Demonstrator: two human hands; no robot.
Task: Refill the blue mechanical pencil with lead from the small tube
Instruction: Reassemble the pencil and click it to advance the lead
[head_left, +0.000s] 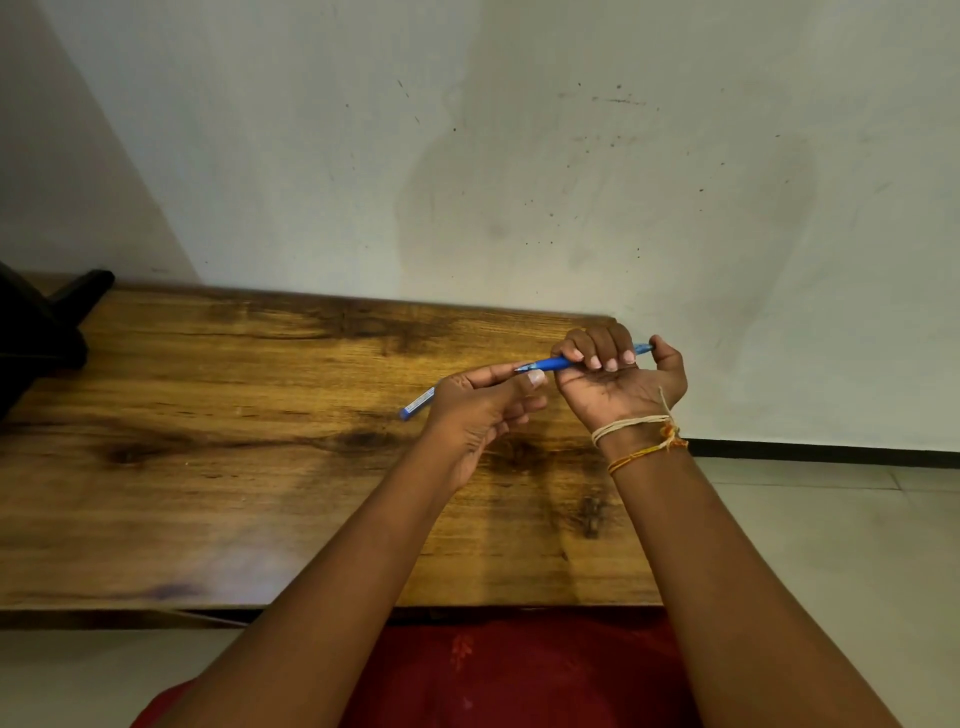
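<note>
Person seated at a wooden surface (208, 467) set against a pale, scuffed wall (571, 156). Both forearms bare, reaching forward over the right half of the board.

Right hand (618, 374): palm turned toward the person, fingers curled over the blue mechanical pencil (558, 362), gripping its barrel. The pencil lies nearly level, slightly tilted, held up off the wood. Its far end pokes out past the fist near the thumb; its near end points left toward the other hand. Cream and orange threads (639, 436) tied round this wrist.

Left hand (483, 410): thumb and forefinger drawn together right at the pencil's near tip, touching or just short of it. Whether a lead is pinched between them, I cannot tell; too fine to see. The other fingers are loosely bent beneath.

Small tube (417, 405): blue with a pale label, lying flat on the surface just left of the left hand, partly hidden behind it, slanted. Neither hand is on it.

Far left edge: a dark object (47, 332) sits on the end of the board, shape unclear. Red fabric (519, 675) across the person's lap below the near edge. Pale floor tiles (831, 519) to the right.
</note>
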